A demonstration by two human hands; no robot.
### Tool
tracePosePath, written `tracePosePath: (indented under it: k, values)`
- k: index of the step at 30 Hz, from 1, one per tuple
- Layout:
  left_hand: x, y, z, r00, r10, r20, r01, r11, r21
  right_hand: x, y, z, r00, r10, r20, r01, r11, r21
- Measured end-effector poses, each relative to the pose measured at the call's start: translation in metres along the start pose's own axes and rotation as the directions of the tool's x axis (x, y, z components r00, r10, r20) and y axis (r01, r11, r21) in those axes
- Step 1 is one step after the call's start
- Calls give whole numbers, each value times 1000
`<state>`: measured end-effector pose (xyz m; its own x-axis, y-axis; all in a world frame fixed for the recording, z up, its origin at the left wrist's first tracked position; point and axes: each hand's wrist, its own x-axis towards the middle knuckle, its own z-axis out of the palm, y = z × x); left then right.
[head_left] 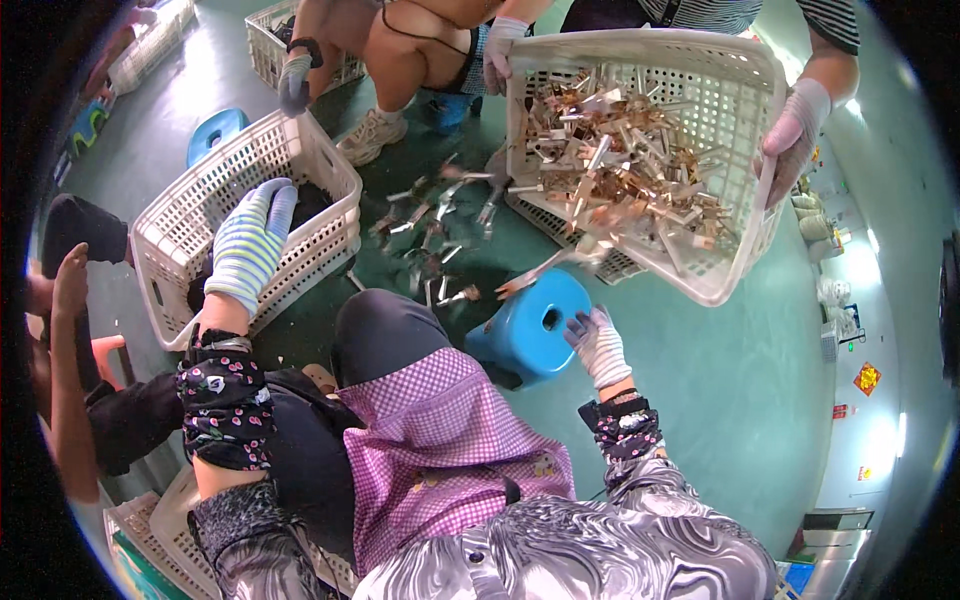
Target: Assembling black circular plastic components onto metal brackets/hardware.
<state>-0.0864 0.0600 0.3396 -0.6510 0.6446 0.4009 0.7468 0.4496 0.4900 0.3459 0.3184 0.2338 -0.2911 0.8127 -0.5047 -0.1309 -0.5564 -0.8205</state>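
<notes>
My left hand (250, 245), in a blue-and-white striped glove, rests with fingers stretched over a white perforated plastic basket (300, 268) holding dark things I cannot make out. Beside the blue plastic stool (545, 320), my right hand (598, 348) is in a glove with dark fingertips. Its fingers are spread and hold nothing. At the upper right, a co-worker's gloved hands grip a large white basket (745, 110), tilted toward me. It is filled with small pale and copper-coloured pieces (630, 150). Some appear blurred near its lower edge, above the stool.
Similar loose pieces (440, 235) lie scattered on the green floor (700, 400). A second blue stool (216, 132) stands behind the left basket. Another white basket (268, 45) is at the back. A person's gloved hand (294, 88) touches the left basket's far corner.
</notes>
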Motion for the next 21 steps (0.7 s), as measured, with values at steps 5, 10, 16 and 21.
tracePosePath:
  k: [5, 10, 16, 21]
  values:
    - [6, 1, 14, 1000, 16, 0, -16, 999, -45, 23, -13, -25, 987, 158, 28, -158, 930, 332]
    - [2, -4, 4, 999, -19, 28, 20, 1000, -12, 6, -41, 43, 1000, -23, -16, 27, 950, 311]
    - [-3, -13, -1, 998, -25, 58, 27, 999, -40, 24, -22, 100, 977, -28, 213, -13, 982, 189]
    - [9, -18, 9, 987, -82, -140, 68, 993, -99, 28, -14, 73, 980, 68, 185, -98, 983, 157]
